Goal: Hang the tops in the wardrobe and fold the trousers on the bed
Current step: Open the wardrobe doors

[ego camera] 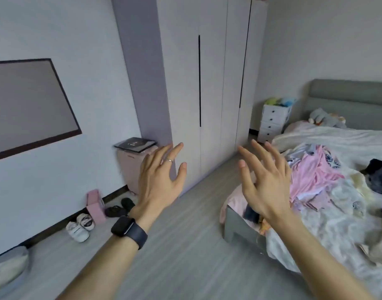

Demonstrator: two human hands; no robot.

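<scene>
A tall white wardrobe (pixel 209 83) with closed doors and thin black handles stands straight ahead. On the bed (pixel 337 226) at the right lies a heap of clothes, with a pink garment (pixel 311 176) on top and a dark garment (pixel 378 178) at the far right. My left hand (pixel 162 178), wearing a ring and a black watch, is raised in front of the wardrobe with fingers spread and nothing in it. My right hand (pixel 265 180) is also raised with straight, spread fingers, holding nothing, just left of the clothes heap.
A pink bin (pixel 131 169) with a tablet on it stands beside the wardrobe. Shoes (pixel 79 226) and a pink box (pixel 96 206) lie along the left wall. A white drawer unit (pixel 272 124) stands between wardrobe and bed. Grey floor stretches ahead.
</scene>
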